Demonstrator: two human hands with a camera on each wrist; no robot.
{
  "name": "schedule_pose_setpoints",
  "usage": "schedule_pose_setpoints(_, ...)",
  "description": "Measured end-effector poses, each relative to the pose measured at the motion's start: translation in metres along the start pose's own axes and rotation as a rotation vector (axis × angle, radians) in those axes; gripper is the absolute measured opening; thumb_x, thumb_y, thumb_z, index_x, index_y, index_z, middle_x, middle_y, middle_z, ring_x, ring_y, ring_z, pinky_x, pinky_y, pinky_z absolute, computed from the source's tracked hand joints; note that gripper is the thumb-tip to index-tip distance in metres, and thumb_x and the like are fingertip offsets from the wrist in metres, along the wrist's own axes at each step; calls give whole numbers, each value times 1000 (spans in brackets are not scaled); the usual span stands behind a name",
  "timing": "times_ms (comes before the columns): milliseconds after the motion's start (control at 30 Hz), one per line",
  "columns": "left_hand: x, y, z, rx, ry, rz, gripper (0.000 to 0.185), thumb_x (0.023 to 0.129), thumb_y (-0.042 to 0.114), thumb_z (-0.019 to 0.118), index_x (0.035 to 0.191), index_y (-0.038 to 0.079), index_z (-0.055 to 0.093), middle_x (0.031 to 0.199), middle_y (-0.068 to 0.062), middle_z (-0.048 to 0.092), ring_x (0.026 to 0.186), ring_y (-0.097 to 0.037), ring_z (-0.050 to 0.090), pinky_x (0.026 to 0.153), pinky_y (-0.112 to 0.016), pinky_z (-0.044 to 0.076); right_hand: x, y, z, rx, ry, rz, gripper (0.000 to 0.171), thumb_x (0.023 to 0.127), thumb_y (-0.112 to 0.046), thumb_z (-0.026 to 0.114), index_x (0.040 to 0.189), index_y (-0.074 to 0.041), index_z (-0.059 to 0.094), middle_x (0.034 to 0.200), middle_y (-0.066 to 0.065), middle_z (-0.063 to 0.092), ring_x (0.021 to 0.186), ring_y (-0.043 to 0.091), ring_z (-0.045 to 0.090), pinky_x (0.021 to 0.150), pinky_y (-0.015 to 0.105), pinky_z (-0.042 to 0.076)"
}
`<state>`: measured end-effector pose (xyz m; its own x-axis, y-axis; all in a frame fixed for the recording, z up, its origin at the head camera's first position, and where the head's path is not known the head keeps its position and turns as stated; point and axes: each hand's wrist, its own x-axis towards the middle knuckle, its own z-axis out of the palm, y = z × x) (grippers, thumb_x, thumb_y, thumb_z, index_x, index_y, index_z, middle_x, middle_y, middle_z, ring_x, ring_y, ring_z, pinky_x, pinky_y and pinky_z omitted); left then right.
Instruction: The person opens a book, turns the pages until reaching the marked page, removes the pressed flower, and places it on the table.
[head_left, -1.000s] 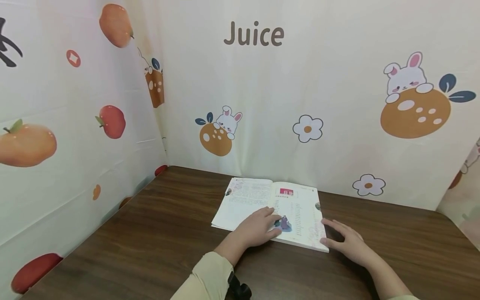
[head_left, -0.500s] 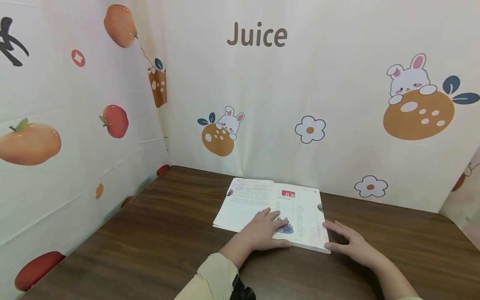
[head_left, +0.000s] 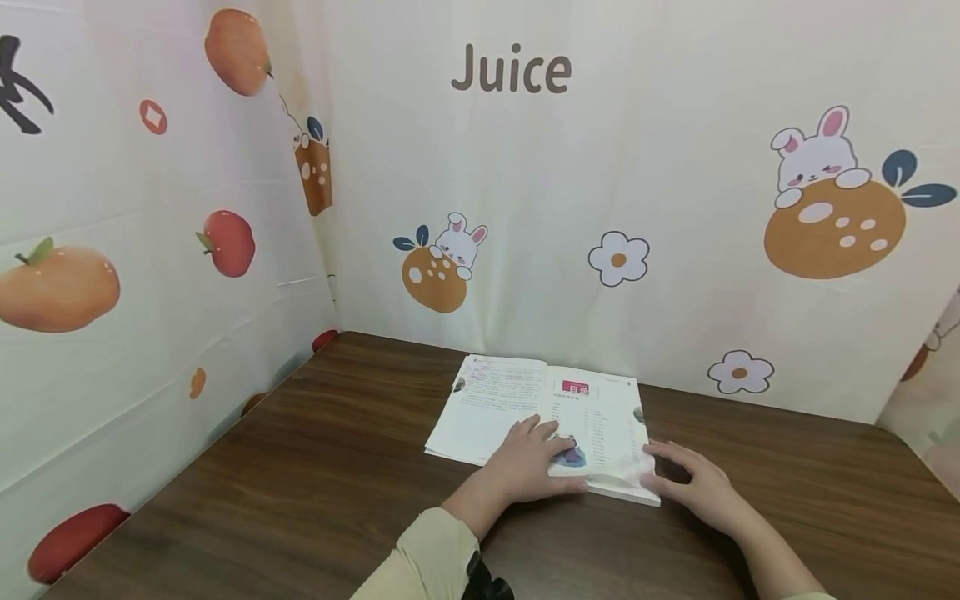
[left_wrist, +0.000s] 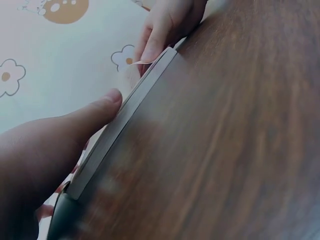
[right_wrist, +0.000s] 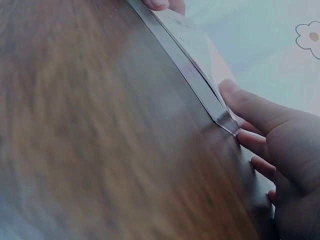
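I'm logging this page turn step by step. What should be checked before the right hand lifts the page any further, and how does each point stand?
1. Book lies open and flat on the table: ok.
2. Left hand rests on the pages near the lower middle, holding the book down: ok.
3. Right hand is at the lower right corner: ok.
4. Corner of the top page is raised off the stack: ok, it curls up slightly.
5. Only one sheet is being lifted: cannot tell.
6. Left hand is off the page being turned: not ok, its fingers reach onto the right-hand page.
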<state>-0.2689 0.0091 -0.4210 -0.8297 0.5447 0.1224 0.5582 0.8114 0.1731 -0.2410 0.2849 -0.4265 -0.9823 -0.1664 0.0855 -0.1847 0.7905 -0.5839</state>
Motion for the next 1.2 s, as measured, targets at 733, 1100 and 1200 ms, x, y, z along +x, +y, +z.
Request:
schedule_pose_setpoints(733, 2, 2, 2, 54, 185, 118, 40, 85, 61, 50, 109, 33, 66, 113, 14, 60, 109, -7, 51, 91, -34, 38, -2, -4, -4, 100, -8, -23, 54, 100, -39, 33, 138, -1, 41, 138, 26, 38, 128, 49, 26, 91, 69, 22)
schedule_pose_setpoints(1100, -2, 7, -4, 198, 281, 413, 29, 90, 29, 59, 119, 35, 62, 110, 22, 62, 108, -2, 51, 88, -22, 38, -3, -3, -5, 88, -9, -13, 51, 97, -34, 45, 137, -3, 43, 138, 28, 36, 126, 50, 27, 90, 69, 22)
schedule_pose_setpoints(1200, -3, 8, -4, 215, 321, 434, 34, 88, 23, 61, 119, 35, 62, 112, 21, 61, 108, -3, 50, 86, -22, 39, -2, -4, -4, 63, -13, -6, 57, 94, -38, 49, 138, -3, 41, 138, 27, 37, 126, 50, 28, 89, 69, 24)
